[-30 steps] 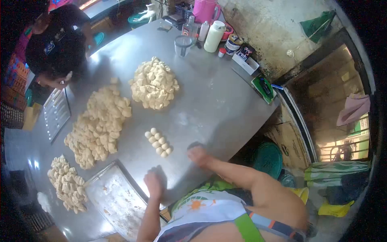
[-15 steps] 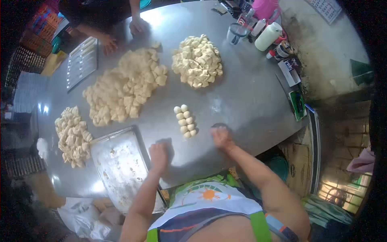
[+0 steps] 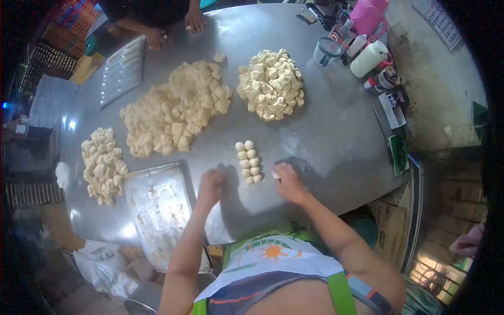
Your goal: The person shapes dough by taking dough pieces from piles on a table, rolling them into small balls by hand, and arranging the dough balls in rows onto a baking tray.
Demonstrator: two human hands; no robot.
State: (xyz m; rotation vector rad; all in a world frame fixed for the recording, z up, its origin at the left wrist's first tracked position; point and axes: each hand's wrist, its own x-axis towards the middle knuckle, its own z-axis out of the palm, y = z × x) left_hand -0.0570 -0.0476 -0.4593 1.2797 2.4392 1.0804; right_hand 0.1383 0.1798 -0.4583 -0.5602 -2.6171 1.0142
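Note:
Two short rows of several smooth dough balls [image 3: 249, 163] sit on the metal table [image 3: 325, 131], between my hands. To their right, my right hand [image 3: 290, 182] is closed low over the tabletop, with a small pale piece of dough [image 3: 276, 175] showing at its fingertips. On the other side, my left hand [image 3: 211, 187] is curled on the table beside the metal baking tray [image 3: 185, 210]; whatever its fingers cover is hidden. Beyond the balls lie a pile of cut dough pieces [image 3: 270, 85] and a wider, flour-dusted heap of dough pieces [image 3: 176, 107].
Another dough pile [image 3: 102, 165] lies at the left, behind the tray. A co-worker's hands [image 3: 195, 22] rest at the far edge, near a molded metal pan [image 3: 122, 73]. A white bottle [image 3: 368, 59], a clear pitcher [image 3: 326, 51] and a pink jug [image 3: 367, 18] stand far right.
My right hand has turned, and a pale dough piece now shows at its fingers. My left hand remains curled beside the tray. The co-worker's hands have shifted, and the whole view has moved slightly.

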